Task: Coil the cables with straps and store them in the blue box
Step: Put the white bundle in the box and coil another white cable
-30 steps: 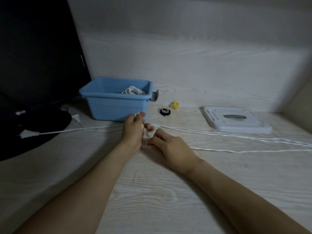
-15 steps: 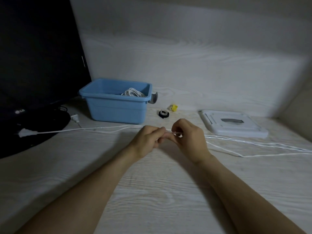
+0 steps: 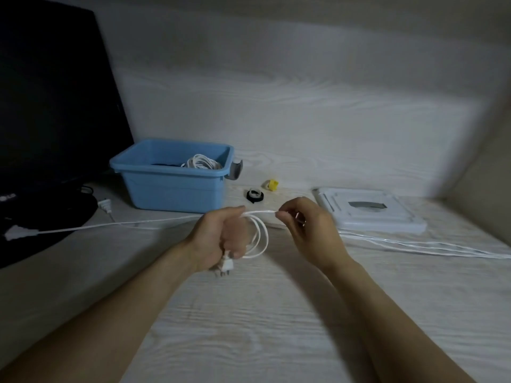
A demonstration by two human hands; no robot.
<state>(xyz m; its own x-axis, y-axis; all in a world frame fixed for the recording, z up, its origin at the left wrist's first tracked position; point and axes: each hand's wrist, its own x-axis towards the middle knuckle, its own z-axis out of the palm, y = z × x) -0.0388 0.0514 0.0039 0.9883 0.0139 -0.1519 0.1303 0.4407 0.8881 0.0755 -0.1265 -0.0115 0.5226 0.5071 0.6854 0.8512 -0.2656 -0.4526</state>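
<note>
My left hand [image 3: 219, 239] grips a white cable [image 3: 262, 236] above the table, with a loop hanging to its right and the white plug [image 3: 225, 265] sticking out below the fist. My right hand [image 3: 307, 228] pinches the same cable just right of the left hand. The rest of the cable trails off to the right across the table. The blue box [image 3: 177, 186] stands behind my hands at the left and holds a coiled white cable [image 3: 200, 161]. A black strap roll [image 3: 254, 195] and a yellow strap [image 3: 272, 185] lie right of the box.
A second white cable [image 3: 91, 226] with plugs runs left toward a black monitor [image 3: 52, 106] and its stand. A white lid [image 3: 367, 210] lies at the back right. A wall stands close behind, and a side panel rises at the right.
My hands have lifted and drawn the cable in. A loop now hangs from my left fist with the plug below it; half a second ago both hands pinched a straight stretch.
</note>
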